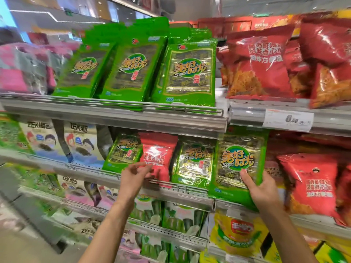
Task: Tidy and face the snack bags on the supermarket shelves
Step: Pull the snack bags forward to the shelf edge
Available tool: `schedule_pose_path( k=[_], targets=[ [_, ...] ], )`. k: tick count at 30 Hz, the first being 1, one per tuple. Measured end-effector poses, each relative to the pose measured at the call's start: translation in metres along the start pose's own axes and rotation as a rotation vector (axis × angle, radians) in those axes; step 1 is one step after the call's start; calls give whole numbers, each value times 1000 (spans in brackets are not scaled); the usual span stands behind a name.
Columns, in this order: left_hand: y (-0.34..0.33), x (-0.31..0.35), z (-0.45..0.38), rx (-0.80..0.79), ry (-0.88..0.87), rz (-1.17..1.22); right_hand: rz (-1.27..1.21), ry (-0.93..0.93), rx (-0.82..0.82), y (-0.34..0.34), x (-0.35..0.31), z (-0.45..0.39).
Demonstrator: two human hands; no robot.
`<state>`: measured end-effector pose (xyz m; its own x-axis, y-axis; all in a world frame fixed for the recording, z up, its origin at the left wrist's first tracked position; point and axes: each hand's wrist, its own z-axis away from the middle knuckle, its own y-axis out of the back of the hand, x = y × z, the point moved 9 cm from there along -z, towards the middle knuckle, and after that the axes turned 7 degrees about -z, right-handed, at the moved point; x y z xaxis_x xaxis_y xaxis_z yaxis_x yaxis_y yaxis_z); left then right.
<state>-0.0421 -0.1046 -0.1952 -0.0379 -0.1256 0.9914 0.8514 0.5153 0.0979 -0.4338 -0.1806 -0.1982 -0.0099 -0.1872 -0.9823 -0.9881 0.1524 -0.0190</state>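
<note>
My right hand (pixel 260 188) grips the lower right corner of a green seaweed bag (pixel 237 160), held upright in front of the middle shelf (pixel 190 194). My left hand (pixel 133 175) reaches toward a small red snack bag (pixel 157 154) that stands among green seaweed bags (pixel 193 162) on that shelf; its fingers are spread and just touch the bag's lower edge. Another green bag (pixel 123 150) leans to the left of the red one. On the top shelf stand three larger green seaweed bags (pixel 188 73).
Red noodle-snack bags (pixel 260 61) fill the top shelf's right side and the middle shelf's right side (pixel 311 183). A price tag (pixel 288 120) hangs on the upper rail. White cartoon bags (pixel 79 143) stand at left, yellow bags (pixel 239 234) below.
</note>
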Motion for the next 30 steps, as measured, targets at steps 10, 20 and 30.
schedule_pose_path(
  k=[10, 20, 30],
  targets=[
    [14, 20, -73, -49, -121, -316, 45, -105, 18, -33, 22, 30],
    [-39, -8, -95, -474, -21, -448, 73, -157, 138, -45, 21, 60],
    [-18, 24, -88, -381, -31, -225, 76, -178, 69, -85, 13, 58]
  ],
)
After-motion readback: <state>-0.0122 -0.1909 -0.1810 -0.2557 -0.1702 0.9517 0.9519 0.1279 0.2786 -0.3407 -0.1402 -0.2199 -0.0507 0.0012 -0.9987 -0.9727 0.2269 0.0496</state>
